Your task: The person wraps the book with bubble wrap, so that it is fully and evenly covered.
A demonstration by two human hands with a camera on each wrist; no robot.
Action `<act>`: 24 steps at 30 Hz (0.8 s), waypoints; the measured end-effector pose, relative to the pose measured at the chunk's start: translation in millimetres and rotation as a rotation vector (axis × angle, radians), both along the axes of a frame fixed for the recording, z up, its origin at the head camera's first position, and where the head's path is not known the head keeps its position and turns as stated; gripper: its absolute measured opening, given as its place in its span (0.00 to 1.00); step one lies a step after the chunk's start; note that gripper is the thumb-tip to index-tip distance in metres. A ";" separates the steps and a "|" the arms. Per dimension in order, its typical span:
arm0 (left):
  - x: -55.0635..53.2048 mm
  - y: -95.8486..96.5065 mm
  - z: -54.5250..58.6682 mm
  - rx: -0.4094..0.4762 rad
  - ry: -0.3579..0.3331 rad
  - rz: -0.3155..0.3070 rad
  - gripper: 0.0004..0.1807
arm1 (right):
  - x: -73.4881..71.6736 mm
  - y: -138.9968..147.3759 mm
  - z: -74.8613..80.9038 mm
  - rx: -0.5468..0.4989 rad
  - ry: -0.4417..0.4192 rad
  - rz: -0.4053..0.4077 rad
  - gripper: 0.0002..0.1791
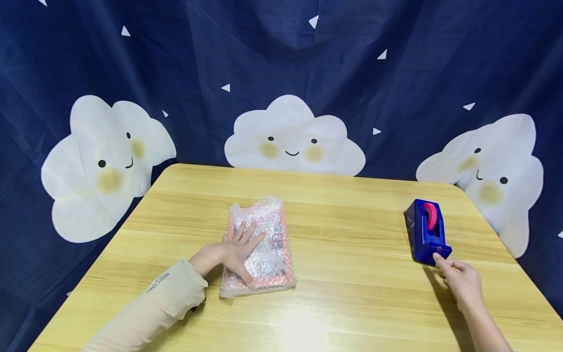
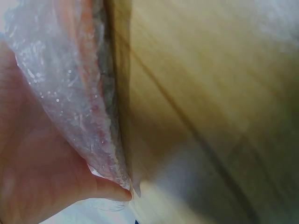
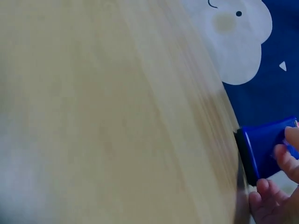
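Observation:
A flat rectangular item with an orange-pink border, wrapped in bubble wrap (image 1: 274,252), lies left of the table's middle. My left hand (image 1: 237,252) rests on it with fingers spread and thumb towards its near edge. In the left wrist view, the bubble wrap (image 2: 51,70) is crinkled along the edge beside my hand. At the right stands a blue tape dispenser (image 1: 424,247) carrying a pink tape roll (image 1: 431,216). My right hand (image 1: 462,283) pinches at its front lip with thumb and forefinger, where the tape end is; the tape between them is mostly hidden.
The light wooden table (image 1: 343,274) has rounded far corners. Behind it hangs a dark blue curtain (image 1: 272,54) printed with smiling white clouds and small white triangles. The dispenser stands near the table's right edge.

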State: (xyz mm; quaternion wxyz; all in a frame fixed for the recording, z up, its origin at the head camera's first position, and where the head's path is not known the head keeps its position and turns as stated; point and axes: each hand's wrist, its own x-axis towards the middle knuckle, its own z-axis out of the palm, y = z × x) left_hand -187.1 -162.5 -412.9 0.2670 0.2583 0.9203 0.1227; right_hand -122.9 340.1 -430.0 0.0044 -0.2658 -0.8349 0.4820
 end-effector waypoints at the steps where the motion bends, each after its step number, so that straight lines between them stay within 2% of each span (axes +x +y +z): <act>1: -0.3 0.1 -0.4 -0.001 -0.001 -0.002 0.67 | 1.6 3.0 0.3 -0.018 -0.027 0.035 0.19; 3: -0.7 0.3 -0.9 -0.001 -0.001 -0.006 0.67 | 4.5 8.9 1.3 -0.069 -0.075 0.098 0.20; 6: -1.4 0.2 -1.7 -0.005 -0.001 -0.013 0.67 | 8.4 17.0 2.9 -0.097 -0.141 0.195 0.31; 8: -1.8 -0.2 -2.3 -0.009 0.000 -0.014 0.67 | 11.9 20.7 2.5 -0.109 -0.139 0.223 0.35; 10: -2.3 -0.6 -3.0 -0.009 0.001 -0.014 0.67 | 15.8 22.9 1.0 -0.162 -0.068 0.201 0.24; 12: -2.3 -1.0 -3.4 -0.005 0.002 -0.011 0.67 | 19.5 23.0 -1.3 -0.234 0.068 0.168 0.09; 13: -2.3 -1.1 -3.6 -0.004 0.002 -0.011 0.67 | 20.3 22.3 -2.4 -0.274 0.150 0.156 0.06; 15: -2.0 -1.3 -3.6 0.002 0.000 -0.010 0.67 | 20.7 19.3 -3.8 -0.341 0.300 0.149 0.13; 17: -1.9 -1.3 -3.7 0.004 0.001 -0.011 0.67 | 19.3 14.7 -4.1 -0.376 0.401 0.162 0.12; 19: -1.9 -1.4 -3.8 0.004 0.002 -0.012 0.67 | 16.8 9.6 -3.4 -0.433 0.450 0.167 0.11; 24: -1.7 -1.9 -4.1 0.005 0.005 -0.012 0.67 | 12.5 -2.4 0.1 -0.560 0.452 0.128 0.09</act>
